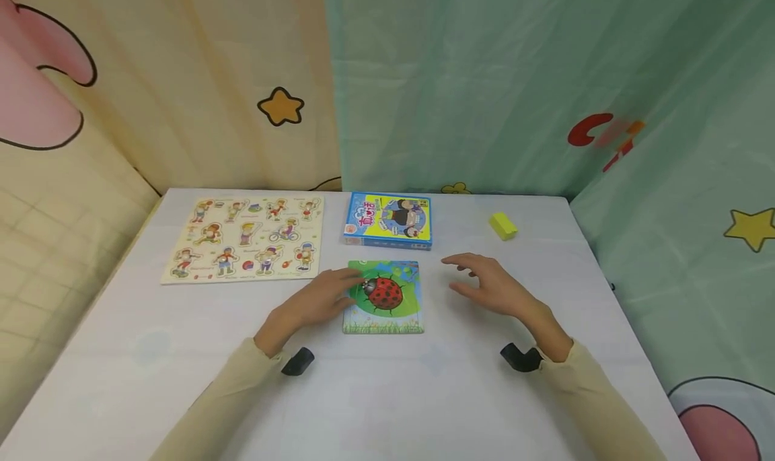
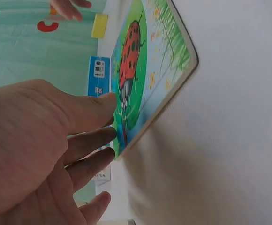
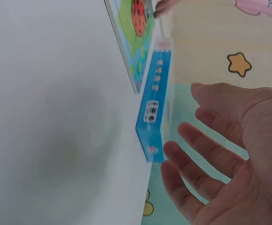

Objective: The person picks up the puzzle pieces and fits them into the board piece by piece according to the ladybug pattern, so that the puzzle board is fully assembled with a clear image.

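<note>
A square ladybug picture board (image 1: 385, 296) lies flat on the white table, green and blue with grass along its near edge. My left hand (image 1: 322, 298) is at its left side, fingertips overlapping its upper left part in the head view. In the left wrist view the loosely bent fingers of the left hand (image 2: 86, 136) come right up to the ladybug board (image 2: 131, 61). My right hand (image 1: 490, 286) hovers right of the board, fingers spread and holding nothing. Beyond the right hand (image 3: 220, 154), the right wrist view shows a blue box (image 3: 155, 103).
Behind the ladybug board lies the blue and yellow box (image 1: 389, 220) with cartoon figures. A wooden board of sports figures (image 1: 245, 239) is at the back left. At the back right sits a small yellow block (image 1: 503, 226). Patterned curtains (image 1: 460, 77) hang behind the table.
</note>
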